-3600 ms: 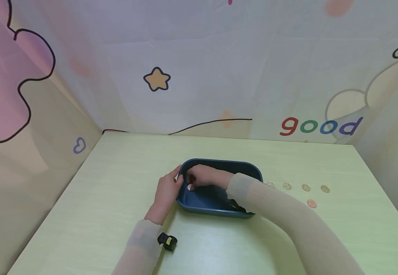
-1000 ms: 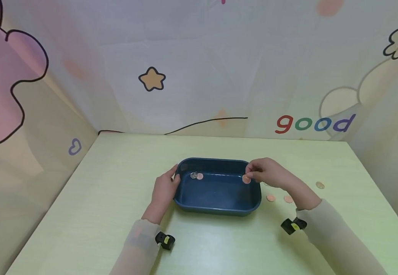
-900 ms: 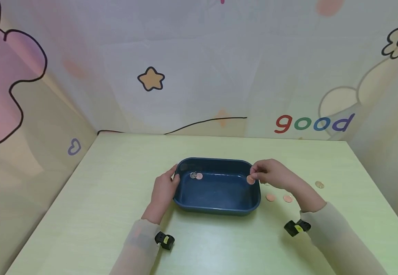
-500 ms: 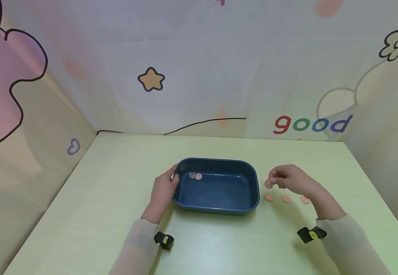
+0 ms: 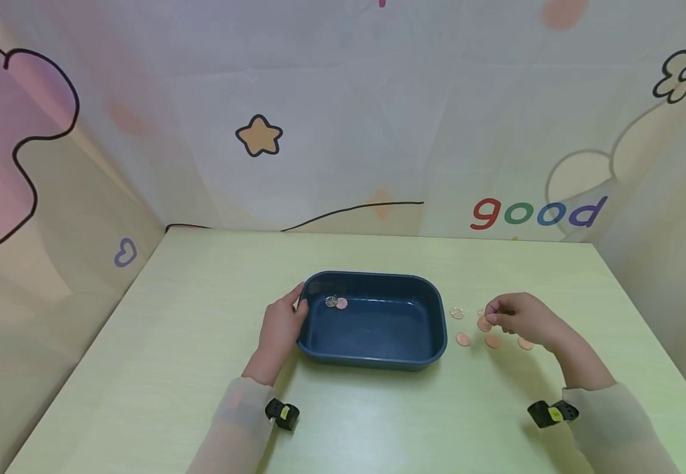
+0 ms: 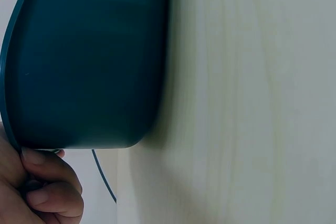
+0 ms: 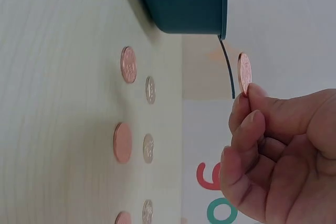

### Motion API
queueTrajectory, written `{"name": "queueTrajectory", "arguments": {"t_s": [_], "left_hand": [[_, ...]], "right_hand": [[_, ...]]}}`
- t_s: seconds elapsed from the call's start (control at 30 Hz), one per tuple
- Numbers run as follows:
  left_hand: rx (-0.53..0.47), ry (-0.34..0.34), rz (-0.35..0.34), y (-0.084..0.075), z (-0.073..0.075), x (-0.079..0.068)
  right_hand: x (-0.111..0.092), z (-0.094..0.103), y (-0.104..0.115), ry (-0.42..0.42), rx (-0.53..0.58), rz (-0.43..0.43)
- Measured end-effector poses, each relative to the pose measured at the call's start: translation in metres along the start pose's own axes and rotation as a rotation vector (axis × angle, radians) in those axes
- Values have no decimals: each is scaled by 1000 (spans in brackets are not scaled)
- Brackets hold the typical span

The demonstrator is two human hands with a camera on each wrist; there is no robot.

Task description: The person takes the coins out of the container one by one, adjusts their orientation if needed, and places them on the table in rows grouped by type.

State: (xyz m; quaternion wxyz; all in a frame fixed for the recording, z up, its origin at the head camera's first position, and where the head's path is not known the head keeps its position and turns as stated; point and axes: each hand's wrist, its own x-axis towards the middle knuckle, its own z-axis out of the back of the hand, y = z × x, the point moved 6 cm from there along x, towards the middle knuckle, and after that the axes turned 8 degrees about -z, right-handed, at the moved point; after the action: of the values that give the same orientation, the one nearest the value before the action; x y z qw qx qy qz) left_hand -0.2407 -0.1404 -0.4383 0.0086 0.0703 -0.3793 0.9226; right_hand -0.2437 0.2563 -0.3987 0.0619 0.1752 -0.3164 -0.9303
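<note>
In the head view, my left hand (image 5: 280, 329) holds the left end of a dark blue rectangular tray (image 5: 372, 362); its curled fingers also show at the rim in the left wrist view. Inside the tray, a silvery coin (image 5: 332, 301) and a copper coin (image 5: 342, 303) lie side by side near the far left. To the right of the tray, my right hand (image 5: 523, 319) pinches another copper coin (image 7: 244, 73) between thumb and fingertips, above the table. Below it, the right wrist view shows copper coins (image 7: 123, 142) and silvery coins (image 7: 148, 148) in two rows.
The tray stands on a pale wood-grain table (image 5: 171, 355). A printed curtain (image 5: 343, 131) closes off the back and both sides. Each wrist carries a small black camera, such as the left camera (image 5: 282, 414).
My right hand was inside the tray, then at its right end with the copper coin, and has moved right over the table coins, still pinching it. The left hand stays on the tray.
</note>
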Motion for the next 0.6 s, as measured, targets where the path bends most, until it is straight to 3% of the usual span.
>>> {"name": "queueTrajectory", "arguments": {"t_s": [0.33, 0.6], "left_hand": [[1, -4, 6, 0, 1, 0], [-3, -8, -4, 0, 2, 1]], "right_hand": [[-7, 21, -37, -73, -53, -63], [-9, 38, -75, -40, -22, -165]]}}
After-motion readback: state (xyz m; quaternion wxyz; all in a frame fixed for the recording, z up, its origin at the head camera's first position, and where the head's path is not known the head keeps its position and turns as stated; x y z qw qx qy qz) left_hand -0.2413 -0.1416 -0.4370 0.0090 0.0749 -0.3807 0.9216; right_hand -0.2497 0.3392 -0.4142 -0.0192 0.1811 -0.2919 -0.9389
